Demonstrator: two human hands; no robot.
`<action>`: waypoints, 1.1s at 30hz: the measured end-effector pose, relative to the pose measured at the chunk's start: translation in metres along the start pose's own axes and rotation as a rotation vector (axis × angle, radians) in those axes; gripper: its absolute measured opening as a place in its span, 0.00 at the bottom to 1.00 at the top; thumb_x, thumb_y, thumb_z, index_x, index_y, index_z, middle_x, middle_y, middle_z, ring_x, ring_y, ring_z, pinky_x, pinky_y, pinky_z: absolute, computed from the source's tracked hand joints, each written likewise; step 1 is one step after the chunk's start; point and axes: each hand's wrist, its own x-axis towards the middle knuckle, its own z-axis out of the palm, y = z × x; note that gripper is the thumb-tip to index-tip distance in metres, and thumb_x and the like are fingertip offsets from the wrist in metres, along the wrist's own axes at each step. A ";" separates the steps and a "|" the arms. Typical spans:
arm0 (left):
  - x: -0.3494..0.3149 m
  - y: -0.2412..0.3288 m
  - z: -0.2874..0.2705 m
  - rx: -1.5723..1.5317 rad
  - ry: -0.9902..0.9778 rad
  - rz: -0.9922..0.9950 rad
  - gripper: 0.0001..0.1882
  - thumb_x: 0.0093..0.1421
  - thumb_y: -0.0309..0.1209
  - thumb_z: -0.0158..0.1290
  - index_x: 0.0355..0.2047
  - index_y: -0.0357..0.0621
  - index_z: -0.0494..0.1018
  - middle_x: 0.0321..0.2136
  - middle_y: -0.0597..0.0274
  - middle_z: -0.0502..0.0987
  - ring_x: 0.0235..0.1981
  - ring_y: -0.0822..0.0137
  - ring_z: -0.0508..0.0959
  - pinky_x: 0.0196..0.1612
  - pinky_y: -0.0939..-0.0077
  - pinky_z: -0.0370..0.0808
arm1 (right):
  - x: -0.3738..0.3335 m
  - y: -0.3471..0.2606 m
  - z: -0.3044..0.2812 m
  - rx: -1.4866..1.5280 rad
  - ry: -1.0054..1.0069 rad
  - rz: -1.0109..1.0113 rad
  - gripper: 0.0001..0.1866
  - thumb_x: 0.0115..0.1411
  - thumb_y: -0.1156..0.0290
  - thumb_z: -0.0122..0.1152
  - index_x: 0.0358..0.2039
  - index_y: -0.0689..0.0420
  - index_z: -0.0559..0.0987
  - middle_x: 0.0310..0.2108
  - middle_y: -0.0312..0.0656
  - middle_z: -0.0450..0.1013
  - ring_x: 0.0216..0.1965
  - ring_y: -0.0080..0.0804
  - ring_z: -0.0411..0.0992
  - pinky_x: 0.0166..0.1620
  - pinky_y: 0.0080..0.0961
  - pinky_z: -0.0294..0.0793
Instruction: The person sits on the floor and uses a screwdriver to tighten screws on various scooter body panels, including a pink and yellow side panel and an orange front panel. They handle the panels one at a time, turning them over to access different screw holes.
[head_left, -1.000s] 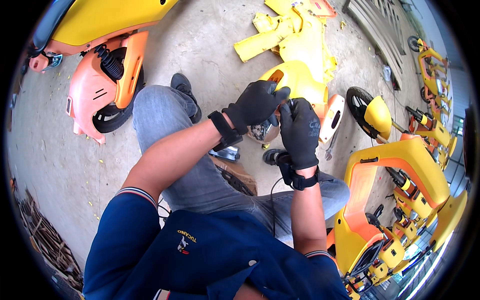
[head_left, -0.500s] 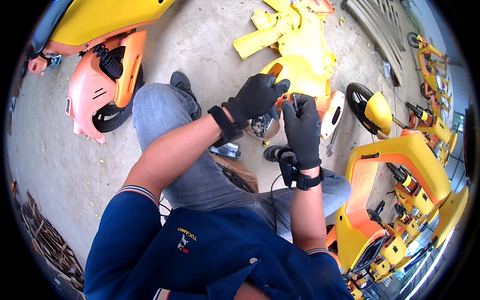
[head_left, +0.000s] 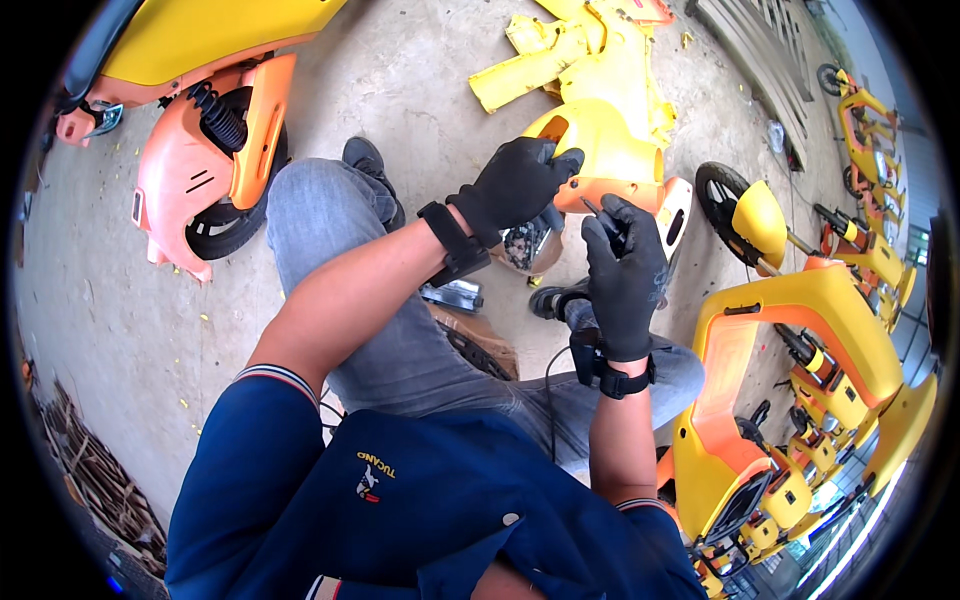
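My left hand (head_left: 520, 188), in a black glove, grips the near left edge of a yellow and orange plastic scooter cover (head_left: 605, 150). Fingers of that hand go out of sight behind the edge, and the thumb lies toward the orange band. Just right of it, my right hand (head_left: 628, 260), also gloved, is closed around a small dark tool with a thin shaft (head_left: 590, 206), which looks like a screwdriver. Its tip points up and left at the orange band, apparently short of touching it. Below the cover sits an open container (head_left: 527, 248) holding small metal pieces.
Broken-looking yellow panels (head_left: 530, 75) lie beyond the cover. A wrench (head_left: 664, 290) rests on the floor to the right. At left stands a pink-orange scooter part with a wheel (head_left: 225, 235); yellow scooter frames (head_left: 720, 370) crowd the right side. A cardboard piece (head_left: 490, 345) lies between my legs.
My right hand has drawn back from the orange band, moving right and toward me with the tool. My left hand stays on the cover, nearly in the same place.
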 end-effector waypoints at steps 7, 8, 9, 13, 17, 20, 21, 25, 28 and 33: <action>0.001 -0.003 0.000 0.006 -0.018 -0.034 0.23 0.67 0.43 0.56 0.28 0.31 0.77 0.18 0.47 0.76 0.19 0.61 0.75 0.28 0.64 0.72 | -0.001 -0.002 0.010 -0.049 0.072 -0.157 0.17 0.60 0.80 0.65 0.50 0.63 0.77 0.40 0.48 0.73 0.41 0.38 0.77 0.45 0.32 0.77; 0.001 -0.005 0.000 0.005 -0.019 -0.038 0.23 0.67 0.43 0.56 0.28 0.31 0.77 0.18 0.47 0.76 0.19 0.61 0.75 0.28 0.63 0.72 | -0.001 -0.002 0.011 -0.070 0.084 -0.183 0.17 0.60 0.80 0.64 0.50 0.63 0.77 0.40 0.48 0.73 0.40 0.39 0.77 0.45 0.32 0.77; 0.001 -0.003 0.000 0.004 -0.020 -0.041 0.23 0.67 0.44 0.56 0.28 0.32 0.78 0.18 0.47 0.76 0.19 0.61 0.75 0.28 0.63 0.72 | 0.000 -0.001 0.012 -0.089 0.087 -0.195 0.16 0.60 0.80 0.64 0.50 0.63 0.77 0.40 0.48 0.73 0.40 0.40 0.76 0.45 0.33 0.76; -0.001 0.003 -0.001 0.016 -0.033 -0.063 0.22 0.69 0.43 0.55 0.25 0.37 0.76 0.17 0.65 0.71 0.21 0.75 0.67 0.28 0.71 0.68 | 0.000 0.004 0.015 -0.141 0.101 -0.247 0.16 0.61 0.80 0.63 0.49 0.63 0.76 0.39 0.49 0.73 0.39 0.43 0.75 0.44 0.36 0.75; 0.001 -0.003 0.000 0.031 -0.017 -0.045 0.22 0.67 0.44 0.56 0.29 0.33 0.78 0.19 0.51 0.76 0.21 0.61 0.74 0.30 0.65 0.72 | 0.001 0.005 0.016 -0.153 0.114 -0.269 0.15 0.61 0.79 0.63 0.49 0.63 0.77 0.37 0.49 0.74 0.39 0.44 0.75 0.44 0.37 0.75; 0.001 -0.002 0.001 0.052 -0.015 -0.038 0.23 0.66 0.45 0.56 0.31 0.31 0.79 0.21 0.44 0.79 0.23 0.54 0.79 0.31 0.62 0.74 | 0.000 0.003 0.016 -0.161 0.122 -0.234 0.15 0.62 0.78 0.63 0.49 0.63 0.77 0.37 0.49 0.73 0.39 0.45 0.75 0.43 0.37 0.75; 0.000 -0.001 0.000 0.062 -0.015 -0.042 0.23 0.66 0.45 0.56 0.32 0.30 0.79 0.22 0.43 0.79 0.23 0.53 0.79 0.32 0.62 0.74 | 0.000 0.001 0.016 -0.185 0.117 -0.232 0.14 0.62 0.78 0.63 0.49 0.63 0.77 0.37 0.49 0.74 0.39 0.45 0.75 0.43 0.37 0.75; 0.000 -0.002 0.000 0.062 -0.012 -0.053 0.24 0.66 0.45 0.56 0.33 0.30 0.79 0.23 0.43 0.79 0.24 0.53 0.80 0.32 0.63 0.75 | 0.002 -0.006 0.016 -0.270 0.092 -0.240 0.15 0.62 0.76 0.64 0.49 0.62 0.77 0.37 0.50 0.75 0.38 0.45 0.77 0.43 0.37 0.76; -0.001 0.001 -0.001 0.042 -0.019 -0.076 0.24 0.66 0.45 0.56 0.32 0.30 0.79 0.23 0.43 0.79 0.24 0.53 0.80 0.32 0.62 0.75 | 0.002 -0.010 0.022 -0.230 0.103 -0.175 0.16 0.62 0.76 0.64 0.50 0.62 0.75 0.38 0.51 0.76 0.39 0.45 0.78 0.42 0.38 0.76; -0.001 0.000 -0.002 0.016 -0.039 -0.109 0.24 0.66 0.45 0.56 0.31 0.30 0.79 0.22 0.43 0.79 0.25 0.53 0.81 0.32 0.61 0.75 | 0.003 -0.001 0.023 -0.216 0.107 -0.244 0.14 0.63 0.74 0.63 0.48 0.61 0.73 0.38 0.51 0.77 0.38 0.48 0.79 0.40 0.37 0.77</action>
